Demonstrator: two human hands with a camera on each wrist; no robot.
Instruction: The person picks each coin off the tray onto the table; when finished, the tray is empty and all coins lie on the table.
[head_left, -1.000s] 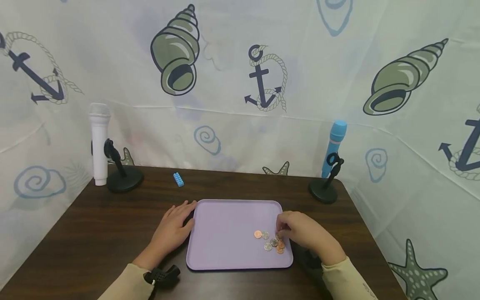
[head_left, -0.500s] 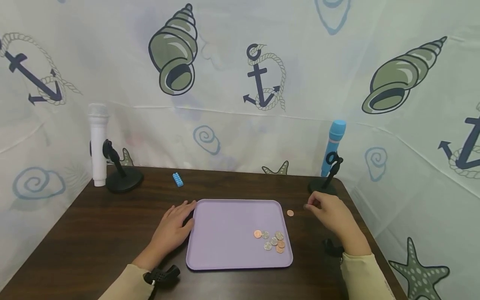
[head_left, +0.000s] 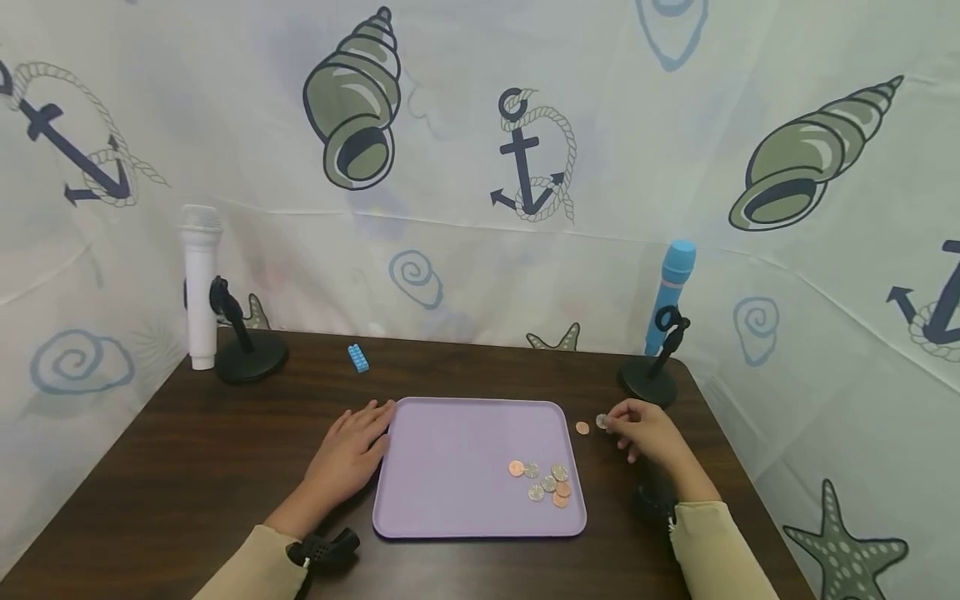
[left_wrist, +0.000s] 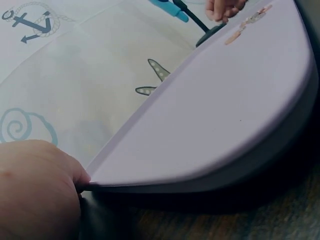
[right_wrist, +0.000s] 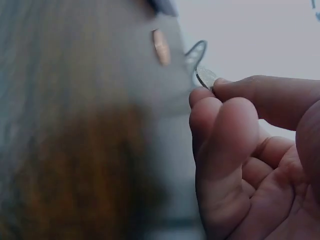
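Beyond the purple tray (head_left: 457, 467), the far tabletop (head_left: 465, 370) lies open between the left stand (head_left: 251, 357) and right stand (head_left: 647, 382), save a blue brick (head_left: 358, 358).

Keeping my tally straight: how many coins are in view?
9: seven coins on the right side of the purple tray, one copper coin on the table beside it, and one silver coin pinched in the right hand. Overlaps could hide more.

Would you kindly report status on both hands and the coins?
Right hand pinching silver coin. Left hand touching tray. Copper coin on table, other coins on tray. No obstruction seen.
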